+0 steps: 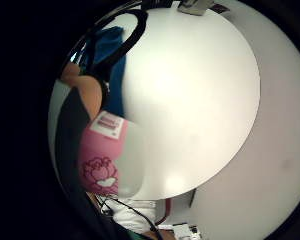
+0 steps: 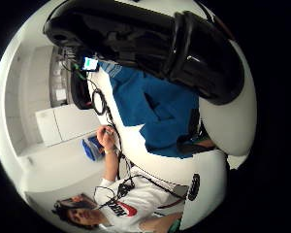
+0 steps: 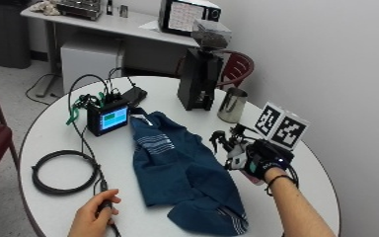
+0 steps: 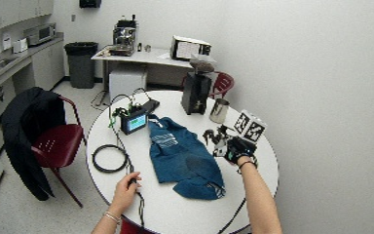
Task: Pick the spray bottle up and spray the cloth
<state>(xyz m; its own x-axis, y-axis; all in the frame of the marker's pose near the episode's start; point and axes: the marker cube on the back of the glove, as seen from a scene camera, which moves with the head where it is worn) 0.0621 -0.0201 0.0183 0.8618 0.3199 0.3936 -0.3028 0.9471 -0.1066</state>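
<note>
Spray bottle (image 1: 110, 155) mostly hidden in gloved right hand (image 3: 258, 160) grip, beside blue cloth (image 3: 176, 168).

- Your right hand (image 3: 263, 163): black glove, black wrist strap.
- Your left hand (image 3: 94, 217): bare; thin bracelet at the wrist.
- Your torso: white T-shirt, dark lettering, red mark.
- Your forearms: no sleeves.

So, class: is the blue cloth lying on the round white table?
Yes: in the outside view the blue cloth lies spread flat on the white table, between the coiled cable and the gloved right hand.
</note>
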